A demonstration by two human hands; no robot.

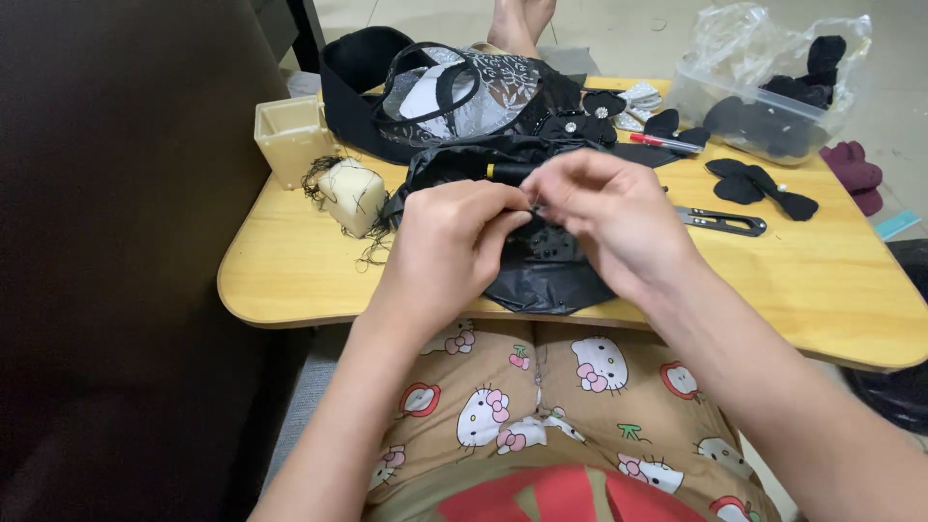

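my left hand (pixel 454 232) and right hand (pixel 604 217) both pinched one shiny, crinkled black cloth (pixel 541 271) at the near edge of the smooth wooden table (pixel 822 280); one metal snips (pixel 725 222) lay nearby.

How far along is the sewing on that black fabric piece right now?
Done, apparently: a black fabric bow lies finished on the wooden table, more black pieces in the clear plastic container. In hand: left hand and right hand pinch the black fabric piece together. Left: thread snips lie unused; how much stitching remains cannot be told.
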